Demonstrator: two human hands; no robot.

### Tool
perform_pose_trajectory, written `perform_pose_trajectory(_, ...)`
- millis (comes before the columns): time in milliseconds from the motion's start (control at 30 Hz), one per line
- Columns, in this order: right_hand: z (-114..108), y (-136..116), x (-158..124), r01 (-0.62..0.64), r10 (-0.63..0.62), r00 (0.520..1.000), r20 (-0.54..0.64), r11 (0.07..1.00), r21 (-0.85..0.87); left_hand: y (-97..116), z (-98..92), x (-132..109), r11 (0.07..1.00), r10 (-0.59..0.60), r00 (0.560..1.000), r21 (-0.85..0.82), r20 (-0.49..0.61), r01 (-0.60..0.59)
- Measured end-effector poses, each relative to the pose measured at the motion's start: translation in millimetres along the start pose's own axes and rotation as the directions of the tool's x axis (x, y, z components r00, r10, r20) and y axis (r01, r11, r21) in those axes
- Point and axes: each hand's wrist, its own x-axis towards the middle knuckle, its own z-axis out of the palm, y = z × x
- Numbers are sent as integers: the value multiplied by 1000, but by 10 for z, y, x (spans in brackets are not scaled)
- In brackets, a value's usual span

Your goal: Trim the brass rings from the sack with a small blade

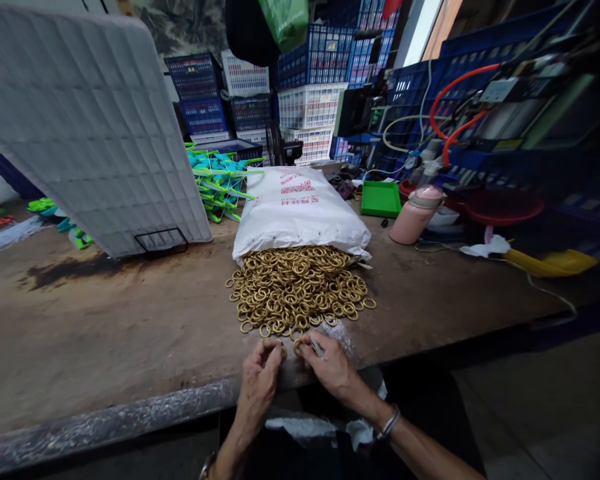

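Note:
A heap of brass-coloured rings (300, 287) spills from the mouth of a white printed sack (300, 213) onto the brown tabletop. Just in front of the heap, my left hand (260, 375) is closed, its thumb and fingertips pinching a ring (283, 349) that is mostly hidden. Beside it, a second ring (297, 347) sits at the fingertips of my right hand (334, 371). That hand also grips a small silvery metal tool (317, 348), whose exact kind I cannot make out. The hands are close together but apart.
A tall pale ribbed panel (95, 127) leans at left on a black wire stand (161, 239). Green and blue plastic parts (220, 183) lie behind it. A pink bottle (416, 217), green tray (381, 199) and red dish (504, 207) stand at right. Stacked crates (311, 107) fill the back.

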Motion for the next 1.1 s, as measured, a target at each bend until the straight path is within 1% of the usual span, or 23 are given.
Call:
perform_pose_trajectory(167,22,-52,10,-104,100,994,31,968,228,-73,211,-74,998,51,995,23,81,-53)
perform_pose_trajectory(233,39,-58,14,-130,120,991,51,953,275,-89,264,-85,993,104,991,49,79,-108)
perform_pose_trajectory(300,45,-63,22,-129,117,991,60,952,279,-88,290,-78,984,156,986,82,62,-161)
perform_pose_trajectory(400,-4,-97,51,-108,97,993,61,968,226,-68,289,-35,975,163,985,141,58,-170)
perform_pose_trajectory(467,-73,-137,86,-74,68,997,41,984,159,-64,265,9,945,210,977,247,37,-213)
perform_pose_trajectory(533,-143,-170,129,-33,31,999,24,995,92,-82,233,62,857,332,942,404,40,-319)
perform_pose_trajectory(600,-186,-181,168,-6,5,999,38,1000,30,-118,205,114,734,453,885,517,109,-440)
perform_pose_trajectory(667,-197,-171,198,5,-3,997,75,1000,-27,-153,195,157,647,518,834,550,191,-528)
perform_pose_trajectory(700,-195,-164,209,0,4,996,89,999,-48,-164,197,173,625,533,818,551,217,-554)
perform_pose_trajectory(733,-191,-157,216,-14,20,995,96,998,-62,-169,205,184,617,534,812,548,235,-565)
perform_pose_trajectory(800,-189,-154,224,-50,55,993,103,997,-58,-156,233,191,641,501,830,540,244,-545)
perform_pose_trajectory(867,-199,-160,228,-76,78,991,105,997,-29,-125,272,182,697,441,866,517,237,-497)
perform_pose_trajectory(933,-217,-165,232,-93,89,990,108,995,32,-93,312,168,750,395,892,483,221,-452)
perform_pose_trajectory(1000,-236,-157,241,-119,103,986,128,985,125,-74,346,160,783,375,902,448,213,-431)
perform_pose_trajectory(1100,-268,-118,256,-164,126,976,175,961,223,-74,375,164,794,381,897,417,226,-442)
